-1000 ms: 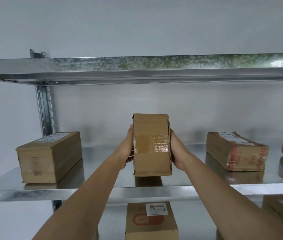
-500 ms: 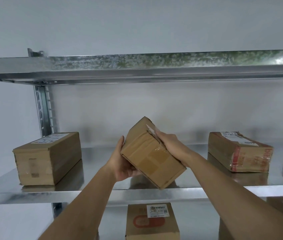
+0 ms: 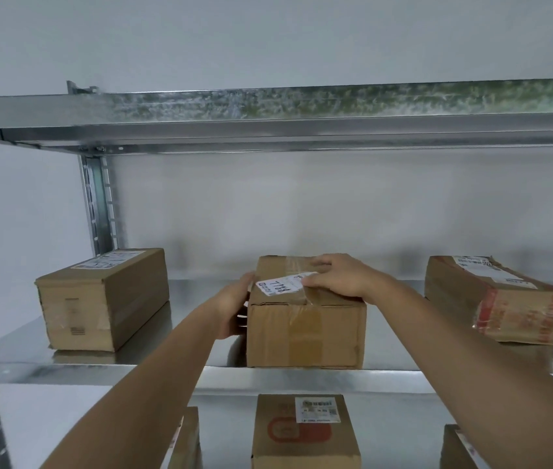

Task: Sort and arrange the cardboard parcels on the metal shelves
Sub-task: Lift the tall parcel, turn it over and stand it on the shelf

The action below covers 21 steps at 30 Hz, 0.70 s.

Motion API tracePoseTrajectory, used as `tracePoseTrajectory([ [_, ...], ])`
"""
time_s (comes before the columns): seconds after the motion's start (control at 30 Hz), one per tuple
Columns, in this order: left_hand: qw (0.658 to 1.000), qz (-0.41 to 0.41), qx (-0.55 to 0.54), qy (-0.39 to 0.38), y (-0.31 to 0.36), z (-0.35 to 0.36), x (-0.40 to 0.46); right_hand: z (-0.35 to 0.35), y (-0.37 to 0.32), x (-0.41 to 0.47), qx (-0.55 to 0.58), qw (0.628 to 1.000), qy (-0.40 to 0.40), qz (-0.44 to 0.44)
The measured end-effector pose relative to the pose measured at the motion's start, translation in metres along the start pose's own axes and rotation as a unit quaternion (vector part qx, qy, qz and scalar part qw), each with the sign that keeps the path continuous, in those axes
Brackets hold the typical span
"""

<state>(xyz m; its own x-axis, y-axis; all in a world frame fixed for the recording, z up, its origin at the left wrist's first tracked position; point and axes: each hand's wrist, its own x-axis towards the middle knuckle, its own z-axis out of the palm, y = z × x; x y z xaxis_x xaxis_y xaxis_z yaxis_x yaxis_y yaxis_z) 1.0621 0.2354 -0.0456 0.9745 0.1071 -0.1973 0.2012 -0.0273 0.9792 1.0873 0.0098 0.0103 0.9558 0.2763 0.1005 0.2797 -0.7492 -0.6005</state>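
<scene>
Head view of the middle shelf. We hold a plain brown cardboard parcel sealed with clear tape (image 3: pixel 305 319), which sits flat on the galvanised metal shelf (image 3: pixel 200 367) at its front edge, at the centre of the scene. Its white address label (image 3: pixel 280 286) faces up and toward us, presumably so that it can be read from the aisle. Our left hand (image 3: pixel 234 309) lies against the parcel's left side at nine o'clock, fingers wrapped round that face; the fingertips are hidden behind the box, so we cannot tell how tightly they close. Our right hand (image 3: pixel 339 275) lies on the top face at about one o'clock, fingers curled over the far edge and thumb (image 3: pixel 312 281) pressing the label's corner. One hand at the side and one above would, we judge, let us square the box to the shelf edge.

At nine o'clock, well apart, stands a longer brown cardboard box with a white label on top (image 3: pixel 102 299); at three o'clock, also well apart, a brown box banded with red printed tape (image 3: pixel 494 299). The even gaps suggest a row being spaced out. On the lower shelf at six o'clock sits a cardboard box with a red rounded logo and a barcode label (image 3: pixel 302 431), with further boxes partly visible either side. The top shelf (image 3: pixel 268 110) shows no parcels from this angle.
</scene>
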Motion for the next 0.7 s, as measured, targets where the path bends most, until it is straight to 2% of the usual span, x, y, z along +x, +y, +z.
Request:
tracePoseTrajectory([
  [0.13,0.999,-0.013,0.045,0.012,0.021,0.003,0.010,-0.003,0.004,0.006,0.102,0.991,0.033,0.076],
  [0.3,0.986,-0.078,0.144,-0.006,0.034,0.004,0.027,0.001,0.020,0.016,0.265,0.947,-0.042,0.176],
  [0.47,0.973,-0.129,0.186,-0.037,0.031,0.002,0.043,0.001,0.028,0.026,0.283,0.930,-0.102,0.210],
  [0.7,0.972,-0.103,0.209,-0.041,0.026,-0.003,0.055,0.000,0.034,0.039,0.296,0.919,-0.139,0.220],
])
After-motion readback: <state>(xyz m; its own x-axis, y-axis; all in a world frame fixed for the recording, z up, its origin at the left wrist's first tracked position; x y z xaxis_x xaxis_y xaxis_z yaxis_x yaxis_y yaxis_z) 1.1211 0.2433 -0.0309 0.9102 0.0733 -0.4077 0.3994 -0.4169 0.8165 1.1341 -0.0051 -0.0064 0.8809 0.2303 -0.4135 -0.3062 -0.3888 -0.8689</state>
